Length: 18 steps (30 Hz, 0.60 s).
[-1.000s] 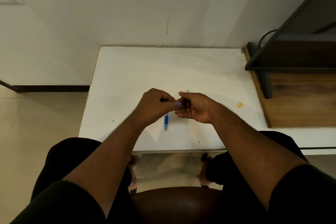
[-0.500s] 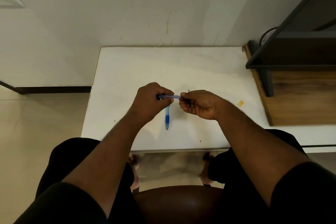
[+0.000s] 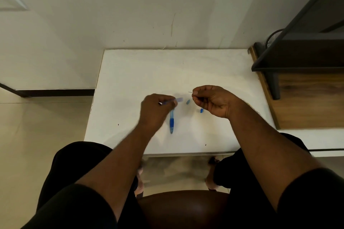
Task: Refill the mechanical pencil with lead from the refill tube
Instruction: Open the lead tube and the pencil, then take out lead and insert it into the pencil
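A blue mechanical pencil [image 3: 171,122] lies on the white table [image 3: 130,72], pointing toward me, partly under my left hand. My left hand [image 3: 155,112] is closed on a pale translucent refill tube [image 3: 176,100], whose open end sticks out to the right. My right hand [image 3: 214,101] hovers to the right, apart from the tube, and pinches a thin dark lead [image 3: 190,92] between thumb and forefinger. Two small blue caps lie on the table: one [image 3: 188,101] between my hands, the other [image 3: 201,110] just below my right hand.
A wooden shelf unit [image 3: 307,102] with a black metal frame [image 3: 275,83] stands against the table's right side. The wall runs behind the table. The table's left edge drops to a tiled floor. My knees and a brown seat [image 3: 184,208] are at the front edge.
My hands were joined at the tube and have drawn apart. The right hand moved right with a lead pinched in it. Two small blue caps have come into view on the table.
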### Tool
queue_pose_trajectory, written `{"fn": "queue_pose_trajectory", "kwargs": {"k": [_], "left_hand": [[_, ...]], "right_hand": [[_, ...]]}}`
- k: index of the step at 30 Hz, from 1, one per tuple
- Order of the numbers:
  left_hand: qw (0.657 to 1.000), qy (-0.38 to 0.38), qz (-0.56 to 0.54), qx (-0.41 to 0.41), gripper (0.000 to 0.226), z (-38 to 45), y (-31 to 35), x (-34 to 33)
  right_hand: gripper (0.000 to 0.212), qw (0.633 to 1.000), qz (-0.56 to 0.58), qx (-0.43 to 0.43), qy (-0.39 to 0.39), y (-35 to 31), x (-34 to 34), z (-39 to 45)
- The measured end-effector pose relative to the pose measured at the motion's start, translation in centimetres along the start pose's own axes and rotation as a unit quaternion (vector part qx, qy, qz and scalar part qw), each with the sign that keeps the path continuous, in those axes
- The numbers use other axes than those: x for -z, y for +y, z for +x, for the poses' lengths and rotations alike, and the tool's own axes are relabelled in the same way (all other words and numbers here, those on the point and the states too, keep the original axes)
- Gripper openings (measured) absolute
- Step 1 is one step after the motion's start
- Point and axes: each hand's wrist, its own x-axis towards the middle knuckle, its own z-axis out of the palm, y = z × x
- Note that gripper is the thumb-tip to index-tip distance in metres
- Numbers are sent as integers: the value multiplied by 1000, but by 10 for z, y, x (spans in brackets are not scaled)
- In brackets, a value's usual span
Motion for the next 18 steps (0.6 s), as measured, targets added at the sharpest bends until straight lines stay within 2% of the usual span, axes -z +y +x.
{"fn": "queue_pose_trajectory", "kwargs": {"k": [2,6,13,18], "left_hand": [[995,-7,96,-8,16,-3,-13,-15],[958,-37,284,-14,29,-9,-20,-34],[931,-38,358,-60,33,-5,-39,-38],[918,-47,388,-65,40,3,-43,-44]], "right_hand": [[11,1000,-14,12,7,0,0,1],[11,999,-36,15,14,4,0,1],[10,998,-47,21,32,7,-1,4],[10,997,-54,33,44,8,-1,6]]}}
